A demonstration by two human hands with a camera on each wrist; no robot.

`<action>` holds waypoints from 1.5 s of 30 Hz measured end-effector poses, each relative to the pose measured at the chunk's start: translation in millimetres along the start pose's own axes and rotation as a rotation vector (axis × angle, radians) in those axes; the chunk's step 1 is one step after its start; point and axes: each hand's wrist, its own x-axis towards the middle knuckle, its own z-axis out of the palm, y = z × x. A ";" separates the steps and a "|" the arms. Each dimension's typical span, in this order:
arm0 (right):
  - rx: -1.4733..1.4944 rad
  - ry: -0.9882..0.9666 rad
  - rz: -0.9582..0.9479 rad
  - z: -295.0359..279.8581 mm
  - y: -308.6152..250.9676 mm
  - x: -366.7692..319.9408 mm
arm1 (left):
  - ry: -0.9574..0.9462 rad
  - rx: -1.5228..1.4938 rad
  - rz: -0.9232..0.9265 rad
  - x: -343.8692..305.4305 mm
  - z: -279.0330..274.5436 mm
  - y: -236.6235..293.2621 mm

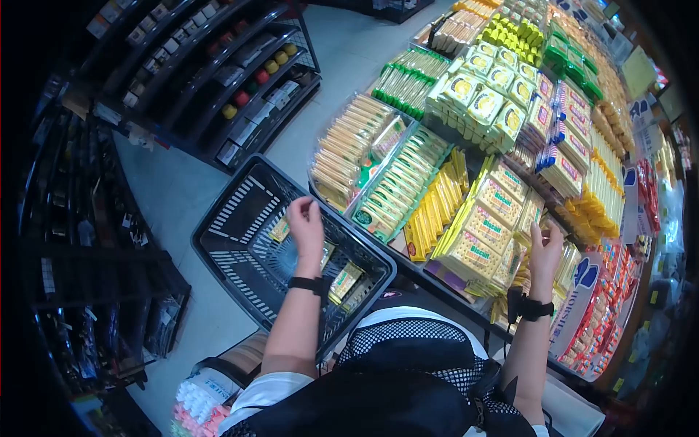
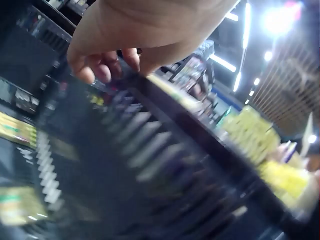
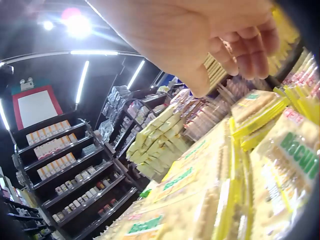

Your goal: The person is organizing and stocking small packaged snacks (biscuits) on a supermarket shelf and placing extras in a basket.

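Observation:
My left hand [image 1: 306, 227] is over the dark plastic shopping basket [image 1: 218, 193], its fingers loosely bent and holding nothing. Inside the basket lie a few yellow biscuit packs [image 1: 345, 281], partly hidden behind my left forearm. In the left wrist view the fingertips hang beside the basket's rim [image 2: 200, 132]. To the right, my right hand [image 1: 546, 251] hovers over stacked clear-wrapped packs marked "Biscuit" [image 1: 484, 227]. Its fingers are relaxed with nothing between them. The right wrist view shows the palm above the biscuit packs [image 3: 300, 155] with yellow edges.
The display beside the basket carries green-wrapped packs [image 1: 400, 186], yellow packs [image 1: 437, 207] and a tall pile of pale yellow packs [image 1: 484, 102]. Black shelves [image 1: 211, 80] stand across the aisle floor [image 1: 342, 44]. Red packs [image 1: 608, 306] lie at the right.

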 end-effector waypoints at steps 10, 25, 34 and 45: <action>0.121 -0.071 -0.243 -27.7 -94.7 -40.1 | -0.472 0.860 -0.553 -83.4 -33.7 -99.0; 0.224 -0.321 -0.584 -36.5 -148.1 -86.7 | -0.354 -0.171 -0.039 54.4 -96.4 84.9; 0.201 -0.412 -0.504 -41.8 -133.6 -81.2 | -1.219 -0.402 0.201 -45.8 22.5 233.5; 0.788 -0.319 0.451 -18.7 -13.4 -72.3 | -0.347 -0.555 -0.202 -18.6 6.1 108.8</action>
